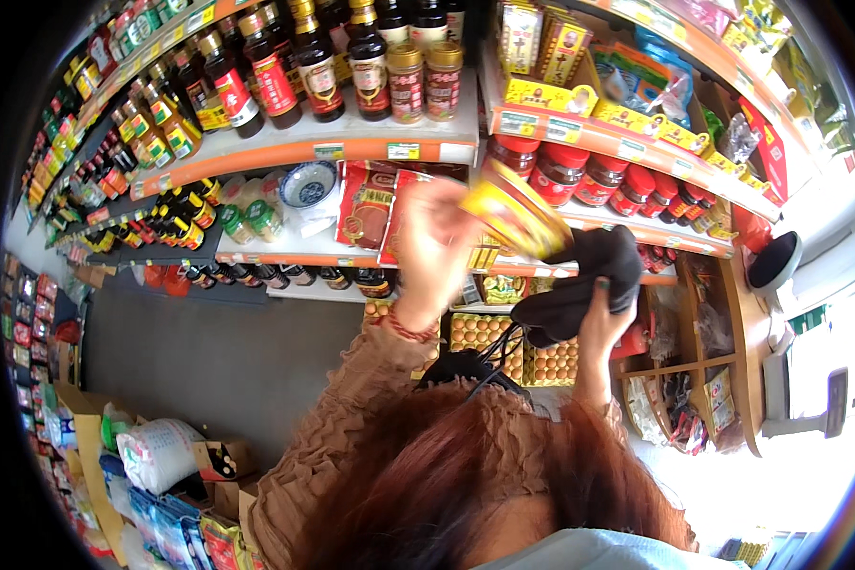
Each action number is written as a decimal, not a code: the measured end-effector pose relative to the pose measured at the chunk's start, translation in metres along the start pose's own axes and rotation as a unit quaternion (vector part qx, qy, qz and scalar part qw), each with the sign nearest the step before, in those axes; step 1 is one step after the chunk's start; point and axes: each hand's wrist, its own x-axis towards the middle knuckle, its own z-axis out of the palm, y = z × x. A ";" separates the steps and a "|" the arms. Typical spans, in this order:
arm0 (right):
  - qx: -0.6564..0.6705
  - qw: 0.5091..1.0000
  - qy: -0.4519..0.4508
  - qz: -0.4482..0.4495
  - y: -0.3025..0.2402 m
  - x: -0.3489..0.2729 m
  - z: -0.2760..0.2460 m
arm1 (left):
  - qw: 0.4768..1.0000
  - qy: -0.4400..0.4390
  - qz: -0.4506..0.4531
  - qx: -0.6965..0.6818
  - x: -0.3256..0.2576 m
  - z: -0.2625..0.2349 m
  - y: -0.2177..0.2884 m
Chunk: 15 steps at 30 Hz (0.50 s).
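Observation:
My left hand [435, 233], blurred by motion, is closed on the left end of a small yellow box [518, 214] with red markings. The box is tilted, and its far end meets or overlaps a soft black cloth pouch [584, 275] in the view; whether they touch I cannot tell. My right hand [603, 328] grips that pouch from below and the right, with thin dark cords [503, 347] hanging near it. Behind my left hand, red sauce packets [366, 204] stand on the middle shelf. Red-lidded jars [558, 171] line the shelf behind the box.
Dark sauce bottles [318, 66] fill the upper left shelf. Yellow cartons [551, 95] sit at upper right. Below are egg trays [480, 332] and a wooden rack [693, 361]. A white sack [161, 454] and boxes [226, 461] stand on the floor at lower left.

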 end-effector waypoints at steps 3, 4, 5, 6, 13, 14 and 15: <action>0.016 0.996 0.060 0.058 0.024 -0.001 -0.025 | 0.949 0.309 -0.056 -0.008 0.038 -0.060 0.016; 0.015 0.996 0.065 0.065 0.032 -0.004 -0.034 | 0.938 0.340 -0.065 0.014 0.046 -0.093 0.011; 0.017 0.995 0.069 0.071 0.037 -0.006 -0.039 | 0.935 0.349 -0.060 -0.007 0.053 -0.118 0.007; 0.023 0.996 0.058 0.058 0.034 -0.008 -0.040 | 0.928 0.365 -0.070 0.007 0.061 -0.131 0.003; 0.027 0.985 0.042 0.165 0.035 -0.021 -0.062 | 0.961 0.238 -0.135 0.046 0.122 -0.154 -0.044; 0.022 0.987 0.041 0.152 0.037 -0.022 -0.064 | 0.967 0.199 -0.148 0.056 0.129 -0.157 -0.051; 0.019 0.989 0.039 0.140 0.040 -0.023 -0.065 | 0.959 0.238 -0.140 0.063 0.135 -0.164 -0.067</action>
